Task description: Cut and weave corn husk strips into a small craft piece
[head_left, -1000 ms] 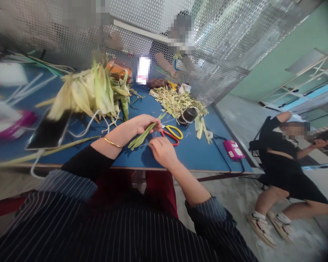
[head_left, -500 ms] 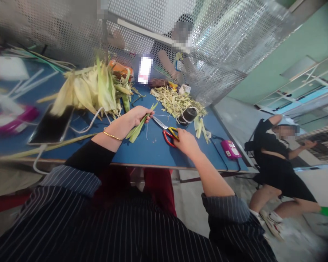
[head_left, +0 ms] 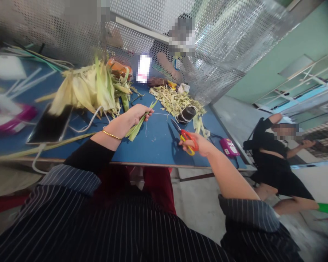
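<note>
My left hand (head_left: 142, 113) is closed around a small bundle of green corn husk strips (head_left: 136, 131), whose tips poke out above the fingers. A thin white thread (head_left: 161, 114) runs from that bundle towards a dark spool (head_left: 187, 114) on the right. Held by its red and yellow handles, a pair of scissors (head_left: 186, 137) is in my right hand (head_left: 198, 143), raised over the table, blades pointing up and left, apart from the bundle. Beyond the spool lies a heap of shredded husk (head_left: 175, 100).
A pile of whole corn husks (head_left: 84, 87) and a black phone (head_left: 49, 123) with a white cable lie at left on the blue table (head_left: 153, 153). A purple box (head_left: 229, 147) sits at the right edge. Behind stands a perforated metal screen (head_left: 142, 27); a seated person (head_left: 281, 153) is at right.
My right hand has drawn the scissors away from the bundle, to the right and nearer me, turning them more upright. The left hand stays almost in place.
</note>
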